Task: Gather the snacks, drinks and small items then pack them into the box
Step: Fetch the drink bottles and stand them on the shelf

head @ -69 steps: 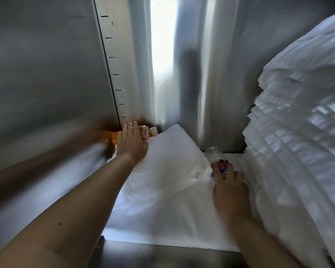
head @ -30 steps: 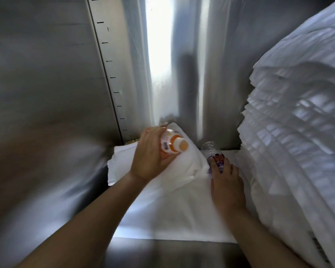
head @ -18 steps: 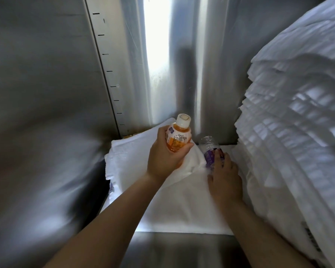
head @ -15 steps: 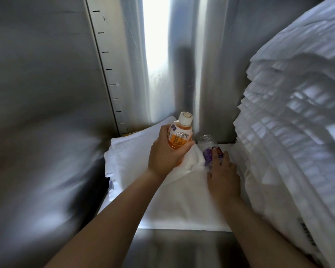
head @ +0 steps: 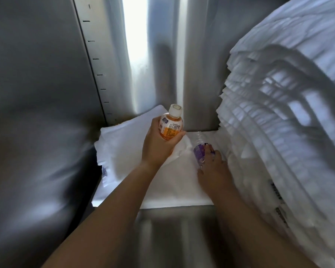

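A steel wall stands at the left, with a white sheet lying flat beside it. Above the sheet, the left hand grasps an orange bottle, cap up and slightly tilted. Just to the right, the right hand curls over a clear bottle with a purple label, which lies on the sheet. A tall white stack fills the right side.

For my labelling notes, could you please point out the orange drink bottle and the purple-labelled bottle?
orange drink bottle (head: 170, 127): head view, on its printed label.
purple-labelled bottle (head: 199, 151): head view, on the purple label.
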### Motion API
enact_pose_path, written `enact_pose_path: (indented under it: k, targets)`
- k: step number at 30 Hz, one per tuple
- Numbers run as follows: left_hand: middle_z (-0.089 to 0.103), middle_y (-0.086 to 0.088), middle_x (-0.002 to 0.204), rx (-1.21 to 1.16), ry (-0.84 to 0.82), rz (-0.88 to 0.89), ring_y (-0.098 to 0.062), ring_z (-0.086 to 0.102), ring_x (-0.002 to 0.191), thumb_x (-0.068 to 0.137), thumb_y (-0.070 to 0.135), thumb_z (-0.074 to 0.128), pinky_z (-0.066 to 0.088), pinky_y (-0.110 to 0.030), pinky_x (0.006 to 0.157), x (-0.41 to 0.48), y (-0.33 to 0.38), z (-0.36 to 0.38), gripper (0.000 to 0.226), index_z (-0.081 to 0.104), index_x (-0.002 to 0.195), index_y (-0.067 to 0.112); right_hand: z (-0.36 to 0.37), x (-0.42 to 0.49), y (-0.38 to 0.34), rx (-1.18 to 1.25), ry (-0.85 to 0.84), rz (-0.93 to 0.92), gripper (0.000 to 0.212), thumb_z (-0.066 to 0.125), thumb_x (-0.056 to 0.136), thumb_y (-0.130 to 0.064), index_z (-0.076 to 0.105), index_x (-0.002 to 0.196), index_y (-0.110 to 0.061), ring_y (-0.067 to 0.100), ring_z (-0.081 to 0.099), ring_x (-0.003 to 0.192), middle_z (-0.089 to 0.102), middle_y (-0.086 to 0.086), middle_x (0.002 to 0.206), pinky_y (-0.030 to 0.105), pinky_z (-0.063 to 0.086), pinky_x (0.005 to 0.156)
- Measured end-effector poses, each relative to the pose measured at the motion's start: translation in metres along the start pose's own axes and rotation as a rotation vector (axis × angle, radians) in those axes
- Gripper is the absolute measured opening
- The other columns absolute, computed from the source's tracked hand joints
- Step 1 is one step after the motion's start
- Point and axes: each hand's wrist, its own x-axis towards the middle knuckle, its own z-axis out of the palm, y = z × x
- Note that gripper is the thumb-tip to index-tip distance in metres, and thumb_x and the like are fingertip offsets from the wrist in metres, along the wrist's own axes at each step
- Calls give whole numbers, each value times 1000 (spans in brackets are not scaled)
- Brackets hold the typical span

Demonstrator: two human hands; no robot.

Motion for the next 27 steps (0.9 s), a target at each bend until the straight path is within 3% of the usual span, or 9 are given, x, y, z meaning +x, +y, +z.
enact_pose_path:
  k: [4, 9, 13, 16, 18, 22, 27]
  targets:
    - [47, 37, 100, -66, 8, -13, 22, 51, 90, 72, 52, 72, 38, 4, 60, -36, 1, 0, 52, 34, 107, 58, -5, -38, 1, 67, -17, 1, 79, 50, 91, -26, -2, 151, -18, 30, 30, 135, 9, 9, 158, 37, 34, 106]
    - [51, 43, 96, -102, -13, -59, 22, 51, 89, 66, 60, 67, 42, 1, 62, -85, -8, 2, 47, 38, 102, 58, -9, -84, 3, 239, -3, 6, 79, 61, 88, -24, 11, 149, -31, 24, 31, 136, 17, 5, 155, 34, 35, 107]
    - [56, 34, 96, -151, -3, -113, 18, 54, 89, 66, 55, 70, 43, -1, 64, -117, -17, -3, 45, 41, 100, 53, -6, -117, -2, 190, 26, -86, 81, 61, 86, -19, 12, 149, -31, 23, 41, 123, 25, 6, 145, 35, 44, 100]
    - [58, 35, 97, -162, -8, -109, 17, 55, 89, 64, 59, 69, 42, 0, 64, -135, -15, -14, 45, 42, 100, 55, -4, -136, -2, 366, 5, -33, 81, 63, 83, -15, 17, 149, -24, 23, 43, 123, 26, 5, 146, 39, 46, 99]
    - [57, 37, 96, -137, -15, -106, 15, 57, 87, 63, 62, 69, 43, -1, 63, -148, -13, -23, 46, 42, 99, 55, -5, -148, -4, 464, 54, -59, 74, 64, 82, -20, 26, 146, -20, 19, 48, 117, 37, 4, 140, 38, 48, 96]
    - [61, 27, 94, -108, 2, -136, 12, 59, 84, 68, 53, 73, 44, -3, 62, -184, -14, -39, 48, 42, 103, 48, -7, -173, -2, 543, 127, -81, 69, 72, 76, -23, 36, 135, -22, 15, 49, 109, 40, -3, 128, 29, 46, 89]
    - [64, 14, 94, -64, 65, -183, 7, 62, 79, 70, 38, 79, 49, -10, 64, -233, -10, -56, 53, 45, 109, 33, -14, -205, 9, 531, -2, -149, 66, 75, 75, -31, 36, 128, -31, 12, 55, 96, 43, -9, 121, 17, 45, 74]
